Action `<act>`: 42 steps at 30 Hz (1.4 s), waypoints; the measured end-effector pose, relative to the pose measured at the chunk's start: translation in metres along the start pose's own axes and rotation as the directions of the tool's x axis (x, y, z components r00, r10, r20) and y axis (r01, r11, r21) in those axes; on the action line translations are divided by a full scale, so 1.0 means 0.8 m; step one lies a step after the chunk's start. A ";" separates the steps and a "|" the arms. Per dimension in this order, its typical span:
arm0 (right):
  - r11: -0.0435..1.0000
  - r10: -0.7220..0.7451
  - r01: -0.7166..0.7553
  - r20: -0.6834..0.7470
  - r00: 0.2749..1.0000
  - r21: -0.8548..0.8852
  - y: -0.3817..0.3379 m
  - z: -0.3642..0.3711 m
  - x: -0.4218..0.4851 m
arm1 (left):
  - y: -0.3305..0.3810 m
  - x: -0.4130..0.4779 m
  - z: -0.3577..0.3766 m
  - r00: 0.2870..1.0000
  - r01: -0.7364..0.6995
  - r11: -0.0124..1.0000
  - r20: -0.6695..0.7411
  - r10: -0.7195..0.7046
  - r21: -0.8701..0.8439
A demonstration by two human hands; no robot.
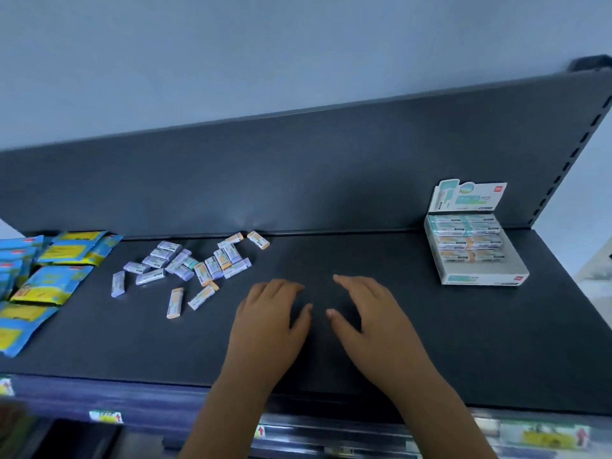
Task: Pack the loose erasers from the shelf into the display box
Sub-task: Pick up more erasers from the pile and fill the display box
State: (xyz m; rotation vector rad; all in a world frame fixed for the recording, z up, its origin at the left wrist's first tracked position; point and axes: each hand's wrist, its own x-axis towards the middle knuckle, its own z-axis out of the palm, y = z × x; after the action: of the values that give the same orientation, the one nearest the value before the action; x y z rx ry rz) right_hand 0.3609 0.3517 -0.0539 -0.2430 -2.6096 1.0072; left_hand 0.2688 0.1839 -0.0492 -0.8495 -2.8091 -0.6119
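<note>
Head view:
- Shelf point(331, 253): dark, flat, with a dark back panel point(298, 167) rising behind it.
- Erasers point(185, 263): loose scatter on the left-centre of the shelf, from the back edge out toward the middle. Sleeves are lilac, orange-tipped and a few teal. They lie at all angles, some overlapping. Two lie apart nearer the front, one more off to the left.
- Box point(473, 250): near the back right corner of the shelf, well apart from the scatter. Lid flap stands upright at its rear. Packed rows show inside, two across, teal at the back and orange nearer the front.
- Left hand point(268, 313): palm down at mid-shelf, fingers relaxed and slightly spread, holding nothing. It lies just right of the nearest erasers, not touching them.
- Right hand point(367, 309): beside the left, palm down, fingers loosely spread, holding nothing. Thumbs point toward each other with a small gap between.
- Cannot tell whether the palms rest on the shelf or hover just over it.
- Packets point(49, 270): blue and yellow, piled at the left end.
- Labels point(106, 416): on the front rail, blurred.
</note>
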 end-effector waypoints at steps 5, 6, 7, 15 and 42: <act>0.999 0.021 -0.022 -0.015 1.000 -0.037 0.007 0.006 -0.003 | -0.004 0.012 0.004 1.000 -0.024 1.000 -0.016 0.024 -0.017; 0.999 0.024 -0.024 -0.014 1.000 -0.044 0.004 0.009 -0.001 | -0.007 0.016 0.005 0.999 -0.028 0.999 -0.028 0.028 -0.029; 0.998 0.024 -0.024 -0.013 1.000 -0.052 0.001 0.014 0.001 | -0.011 0.021 0.005 0.999 -0.034 0.999 -0.033 0.032 -0.039; 0.990 0.044 -0.050 -0.043 0.998 -0.135 -0.053 0.087 0.053 | -0.092 0.058 -0.013 0.992 -0.126 0.990 -0.036 0.124 -0.071; 0.929 0.240 -0.236 -0.020 0.971 -0.284 -0.228 0.281 0.142 | -0.370 0.099 -0.105 0.979 -0.153 0.975 0.108 0.171 -0.162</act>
State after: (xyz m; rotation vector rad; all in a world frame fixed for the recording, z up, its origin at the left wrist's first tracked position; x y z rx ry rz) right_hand 0.1664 0.1094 -0.0587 -0.6381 -2.7825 0.6989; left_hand 0.0399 -0.0357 -0.0540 -1.1700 -2.7880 -0.7819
